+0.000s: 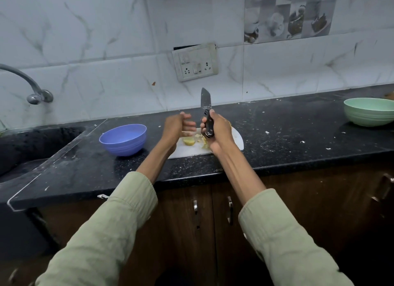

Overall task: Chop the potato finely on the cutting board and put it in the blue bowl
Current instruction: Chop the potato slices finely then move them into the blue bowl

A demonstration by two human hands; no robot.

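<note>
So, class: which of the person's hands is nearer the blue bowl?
Left. The left hand hovers just right of the blue bowl; the right hand, gripping the knife, is farther right over the cutting board.

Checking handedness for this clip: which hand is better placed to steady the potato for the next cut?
Left. The left hand hovers just above the potato on the board and holds nothing, while the right hand grips the knife, blade up.
</note>
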